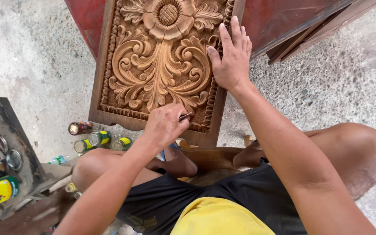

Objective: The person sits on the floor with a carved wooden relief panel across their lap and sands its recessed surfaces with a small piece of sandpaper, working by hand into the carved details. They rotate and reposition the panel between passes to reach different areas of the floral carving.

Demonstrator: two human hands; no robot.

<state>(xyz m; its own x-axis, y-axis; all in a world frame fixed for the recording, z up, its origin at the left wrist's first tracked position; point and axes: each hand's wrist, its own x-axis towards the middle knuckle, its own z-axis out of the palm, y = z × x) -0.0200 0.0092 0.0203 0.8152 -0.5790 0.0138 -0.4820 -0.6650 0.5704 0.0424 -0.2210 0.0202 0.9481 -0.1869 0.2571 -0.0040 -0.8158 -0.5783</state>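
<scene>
A carved wooden panel [153, 65] with a flower and scrolling leaves leans upright in front of me. My left hand [165, 125] is closed around a thin dark tool [184, 116], its tip at the lower carved border of the panel. My right hand [231, 56] lies flat with fingers spread on the panel's right edge, touching the beaded frame. I sit low with my knees bent on either side.
Several small cans [96, 138] lie on the concrete floor left of my knee. A wooden stand [9, 126] at far left carries more cans and tins. Red and brown boards [292, 21] lean behind the panel. Rough concrete [340, 82] spreads to the right.
</scene>
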